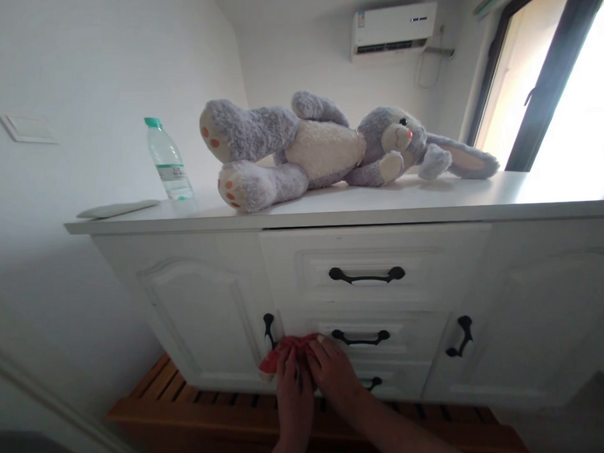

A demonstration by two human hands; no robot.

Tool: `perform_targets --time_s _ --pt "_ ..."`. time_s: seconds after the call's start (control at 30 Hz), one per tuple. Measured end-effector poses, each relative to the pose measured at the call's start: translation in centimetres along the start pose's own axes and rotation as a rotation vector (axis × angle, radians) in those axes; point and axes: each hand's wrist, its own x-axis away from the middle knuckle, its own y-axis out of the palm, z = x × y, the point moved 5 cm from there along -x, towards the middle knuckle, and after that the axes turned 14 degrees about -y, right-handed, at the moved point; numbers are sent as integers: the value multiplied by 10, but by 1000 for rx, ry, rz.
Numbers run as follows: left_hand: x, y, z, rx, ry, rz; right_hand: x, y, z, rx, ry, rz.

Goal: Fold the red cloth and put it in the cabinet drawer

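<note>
Head cam: both hands pressed a red cloth [287, 350] vs the cabinet front, just L of the middle drawer handle [360, 337]. Left hand [293, 400] and right hand [336, 375] lay flat on it, fingers gripping cloth. Looked like mid-wipe; next stroke prob needs working round the handle. Bottle [169, 160] label unreadable; AC unit [393, 30] brand too small.

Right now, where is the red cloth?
In the head view the red cloth is low at the centre, pressed against the white cabinet front under both hands, between the left door's handle and the middle drawer handle.
</note>
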Motion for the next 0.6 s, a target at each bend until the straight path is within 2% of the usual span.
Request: perform_targets --time_s 0.13,0.27,0.47,0.6 --pt "-2 -13 47 -23 115 -8 -20 -29 13 44 41 -39" --pt "3 -8 76 -46 138 -21 -20 -56 31 50 60 -63" --pt "25 24 106 -30 260 -60 8 -92 58 118 125 -119" --pt "49 52 138 -43 356 -194 40 -121 82 162 187 -164"
